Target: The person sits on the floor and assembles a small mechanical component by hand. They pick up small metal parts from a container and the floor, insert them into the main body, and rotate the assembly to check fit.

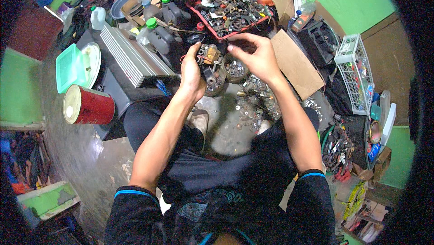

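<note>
Observed left hand raised near centre, with thumb up and grip wrapped about a compact metal assembly bearing a tan block, over round tubs of small metal parts. Noted right hand arched opposite, with thumb and forefinger bent close together; cannot tell whether pinching anything. Found loose, shiny metal fittings scattered on rough grey floor. Recorded red plastic tray heaped with dark angular parts beyond hands, and flat brown cardboard to right.
</note>
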Demonstrator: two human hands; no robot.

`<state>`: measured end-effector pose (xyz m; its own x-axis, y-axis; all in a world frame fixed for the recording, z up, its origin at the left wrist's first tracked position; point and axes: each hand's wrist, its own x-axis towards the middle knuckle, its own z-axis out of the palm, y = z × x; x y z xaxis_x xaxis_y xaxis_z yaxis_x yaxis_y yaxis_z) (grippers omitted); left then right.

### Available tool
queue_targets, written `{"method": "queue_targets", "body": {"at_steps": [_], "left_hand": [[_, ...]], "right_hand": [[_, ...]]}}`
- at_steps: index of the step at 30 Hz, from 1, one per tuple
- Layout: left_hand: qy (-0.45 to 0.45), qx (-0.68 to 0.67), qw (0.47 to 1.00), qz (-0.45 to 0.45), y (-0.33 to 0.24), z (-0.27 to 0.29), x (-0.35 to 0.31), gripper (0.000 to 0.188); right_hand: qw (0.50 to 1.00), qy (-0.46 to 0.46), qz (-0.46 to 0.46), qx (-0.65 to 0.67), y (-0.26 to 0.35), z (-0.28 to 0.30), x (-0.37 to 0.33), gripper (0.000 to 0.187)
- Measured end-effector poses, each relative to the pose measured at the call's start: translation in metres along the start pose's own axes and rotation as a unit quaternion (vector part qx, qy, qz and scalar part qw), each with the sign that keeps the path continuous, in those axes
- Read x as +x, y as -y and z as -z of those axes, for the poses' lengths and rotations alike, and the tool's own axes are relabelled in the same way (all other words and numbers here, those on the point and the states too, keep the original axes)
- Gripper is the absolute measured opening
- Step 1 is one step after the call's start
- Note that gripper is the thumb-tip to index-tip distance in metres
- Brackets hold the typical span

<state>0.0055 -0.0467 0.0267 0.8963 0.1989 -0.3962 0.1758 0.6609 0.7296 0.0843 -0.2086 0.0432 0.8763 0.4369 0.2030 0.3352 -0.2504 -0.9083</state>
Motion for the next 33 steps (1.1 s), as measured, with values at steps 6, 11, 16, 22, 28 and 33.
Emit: {"method": "queue_targets", "body": {"at_steps": [6,11,16,22,28,33], "left_hand": [[0.004,-0.053,0.998,-0.045,0.002,-0.006,-0.003,0.037],[0.020,-0.102,0.992,-0.073,0.007,-0.005,-0.004,0.036],[-0.050,-0.092,0.983,-0.153,0.014,-0.001,0.006,0.036],[-0.066,-0.069,0.982,-0.164,0.015,0.000,0.008,0.036],[-0.145,-0.128,0.972,-0.132,-0.002,0.015,0.020,0.037],[-0.070,-0.109,0.979,-0.159,-0.012,0.013,0.016,0.033]], "right_hand": [[0.983,0.054,0.164,-0.058,0.026,-0.014,-0.013,0.047],[0.991,-0.007,0.122,-0.055,0.023,-0.023,-0.017,0.037],[0.974,-0.083,0.194,-0.083,0.028,-0.040,-0.028,0.022],[0.975,-0.085,0.193,-0.073,0.025,-0.039,-0.028,0.014],[0.976,-0.141,0.160,-0.051,0.027,-0.030,-0.020,0.012],[0.996,0.016,-0.072,-0.044,-0.008,-0.034,-0.012,0.023]]}}
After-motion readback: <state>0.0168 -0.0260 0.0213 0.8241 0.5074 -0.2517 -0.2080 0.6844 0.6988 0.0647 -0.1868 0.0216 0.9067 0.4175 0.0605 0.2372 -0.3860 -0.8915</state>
